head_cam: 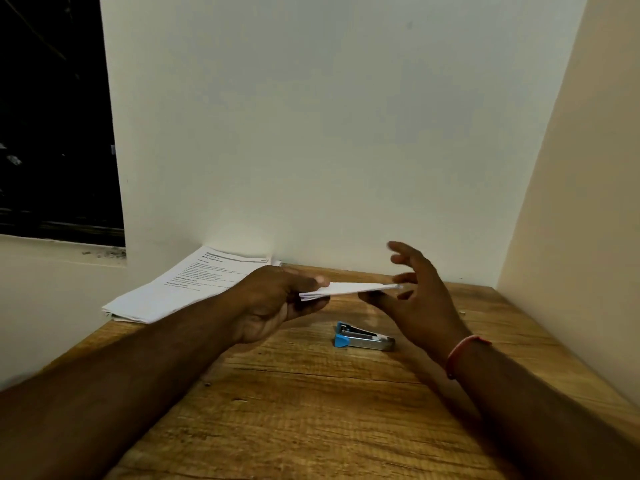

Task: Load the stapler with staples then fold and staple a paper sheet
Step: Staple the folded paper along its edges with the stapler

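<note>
left hand pinches folded paper (long axis left-right) | right hand fingers spread | stapler lies left-right

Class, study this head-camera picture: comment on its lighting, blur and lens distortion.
Head view: dim, warm light; window black; right hand fingers motion-blurred; left hand sharper, pinching the folded paper; wide-angle lens tilts the walls; stapler casts a soft shadow on the table.

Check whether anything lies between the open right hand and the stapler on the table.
Nothing visible does. The stapler lies alone on bare wood just below the right hand. The folded paper, pinched by the left hand, sits above that path.
</note>
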Action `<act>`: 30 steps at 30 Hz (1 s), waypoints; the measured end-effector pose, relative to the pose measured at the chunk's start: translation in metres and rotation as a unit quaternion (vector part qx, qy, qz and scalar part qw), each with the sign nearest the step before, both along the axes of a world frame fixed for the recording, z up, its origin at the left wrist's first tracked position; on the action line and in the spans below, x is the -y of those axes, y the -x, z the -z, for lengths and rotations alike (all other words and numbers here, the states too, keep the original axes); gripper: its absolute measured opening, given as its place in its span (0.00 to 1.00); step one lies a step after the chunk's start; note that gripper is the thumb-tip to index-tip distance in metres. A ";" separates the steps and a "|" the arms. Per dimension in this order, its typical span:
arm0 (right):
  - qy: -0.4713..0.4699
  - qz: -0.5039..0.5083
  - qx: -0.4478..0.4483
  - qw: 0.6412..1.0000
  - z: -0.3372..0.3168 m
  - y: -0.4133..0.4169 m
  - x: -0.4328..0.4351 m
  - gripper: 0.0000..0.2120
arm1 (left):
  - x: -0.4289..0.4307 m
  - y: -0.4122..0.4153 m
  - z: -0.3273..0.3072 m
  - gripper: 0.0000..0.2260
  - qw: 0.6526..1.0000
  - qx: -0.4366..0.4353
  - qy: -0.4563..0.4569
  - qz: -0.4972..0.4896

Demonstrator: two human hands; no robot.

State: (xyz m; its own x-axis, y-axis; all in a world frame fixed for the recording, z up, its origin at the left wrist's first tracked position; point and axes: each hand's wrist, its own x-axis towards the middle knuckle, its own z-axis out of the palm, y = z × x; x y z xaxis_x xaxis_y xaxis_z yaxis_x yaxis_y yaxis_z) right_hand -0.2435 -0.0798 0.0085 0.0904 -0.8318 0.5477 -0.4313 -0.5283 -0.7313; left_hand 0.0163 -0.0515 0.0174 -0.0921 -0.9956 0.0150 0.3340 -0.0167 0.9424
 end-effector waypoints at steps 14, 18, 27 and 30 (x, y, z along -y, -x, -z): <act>-0.081 -0.095 0.177 0.976 -0.003 -0.005 -0.007 0.11 | -0.008 -0.002 -0.004 0.19 0.953 0.188 0.230 -0.058; -0.084 -0.105 0.138 0.981 -0.002 -0.008 -0.011 0.10 | -0.007 -0.003 -0.002 0.12 0.937 0.224 0.249 -0.103; -0.066 -0.122 0.123 0.983 -0.003 -0.010 -0.016 0.06 | -0.011 -0.001 -0.004 0.11 0.927 0.247 0.260 -0.112; -0.067 -0.126 0.127 0.982 -0.003 -0.010 -0.016 0.09 | -0.011 0.000 -0.006 0.09 0.924 0.252 0.261 -0.116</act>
